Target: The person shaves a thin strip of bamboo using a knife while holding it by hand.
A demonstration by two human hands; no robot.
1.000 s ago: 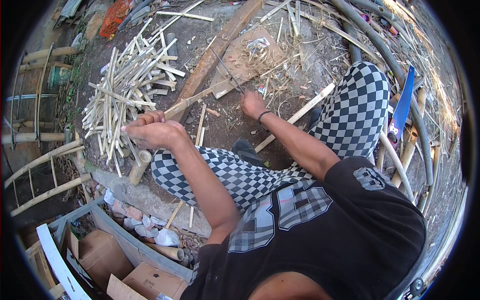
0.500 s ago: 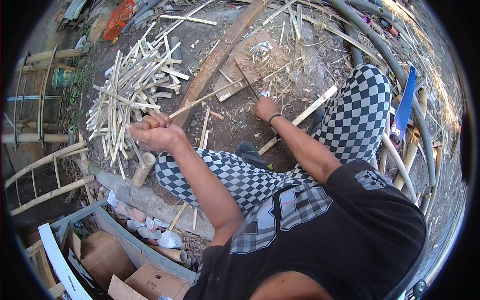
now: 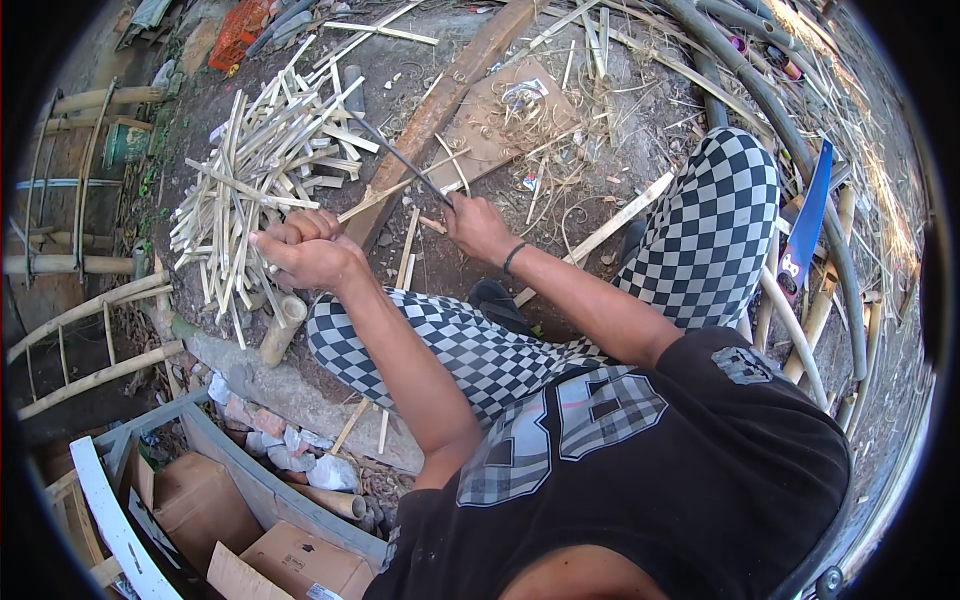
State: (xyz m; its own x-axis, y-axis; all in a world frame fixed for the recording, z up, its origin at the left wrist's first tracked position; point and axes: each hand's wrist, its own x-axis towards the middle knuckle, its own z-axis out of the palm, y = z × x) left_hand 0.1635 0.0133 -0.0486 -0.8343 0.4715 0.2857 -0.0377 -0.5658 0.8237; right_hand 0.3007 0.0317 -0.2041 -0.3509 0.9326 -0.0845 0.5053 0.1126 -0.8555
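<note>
My left hand [image 3: 305, 252] is closed round one end of a thin bamboo strip [image 3: 376, 199], which points away to the right across a wooden beam [image 3: 437, 100]. In my right hand [image 3: 480, 230] is the handle of a long, dark-bladed knife [image 3: 403, 160]. Its blade slants up and to the left, over the beam and crossing the strip; whether the two touch I cannot tell. Close beyond my left hand lies a heap of split bamboo sticks [image 3: 262, 165]. Fine curled shavings lie on and around a flat brown board [image 3: 485, 132] past the beam.
A blue-bladed handsaw [image 3: 812, 210] leans among poles [image 3: 850, 290] at my right. Near left, cardboard boxes [image 3: 205, 497] sit in a grey wooden frame [image 3: 245, 460]. A short bamboo piece [image 3: 283, 332] stands by my left knee. An orange crate [image 3: 238, 35] is far left.
My right hand has drawn back and to the left with the knife; the blade has swung from over the board to pointing toward the heap. My left hand keeps its grip on the strip.
</note>
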